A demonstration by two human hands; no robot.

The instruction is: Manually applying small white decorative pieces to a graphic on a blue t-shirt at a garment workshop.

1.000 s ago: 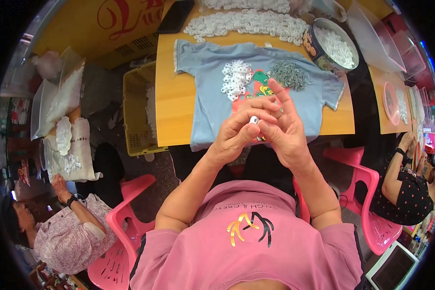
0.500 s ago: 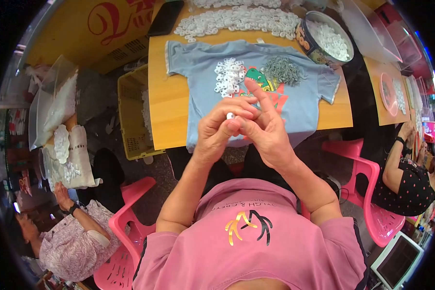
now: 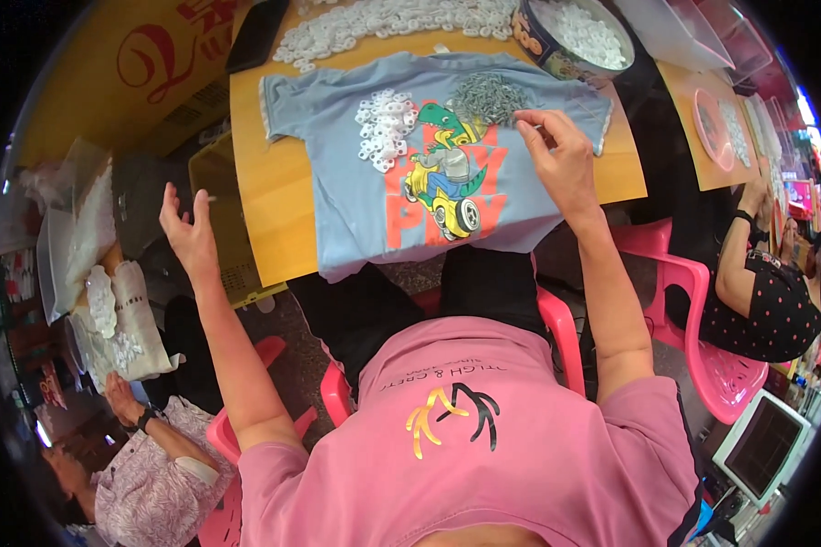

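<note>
A light blue T-shirt point(image 3: 356, 201) with a dinosaur-and-car print lies flat on the wooden table point(image 3: 265, 219). On it sit a pile of white rings point(image 3: 383, 128) and a heap of small grey metal pieces point(image 3: 488, 96). My right hand point(image 3: 561, 159) reaches over the shirt, its fingertips at the right edge of the grey heap; the back of the hand hides whether they pinch anything. My left hand point(image 3: 187, 228) is held out past the table's left edge with fingers spread and nothing in the palm.
A round tin point(image 3: 524, 36) of white pieces and a long strip of white rings point(image 3: 383, 23) line the far edge. A yellow crate point(image 3: 212, 169) and a white sack point(image 3: 123, 319) stand at left. Pink chairs point(image 3: 702, 328) and two seated people point(image 3: 762, 292) point(image 3: 146, 474) flank me.
My hands were together over the shirt around a small white piece. They have parted: the left swung out past the table's left edge, the right moved forward to the grey heap.
</note>
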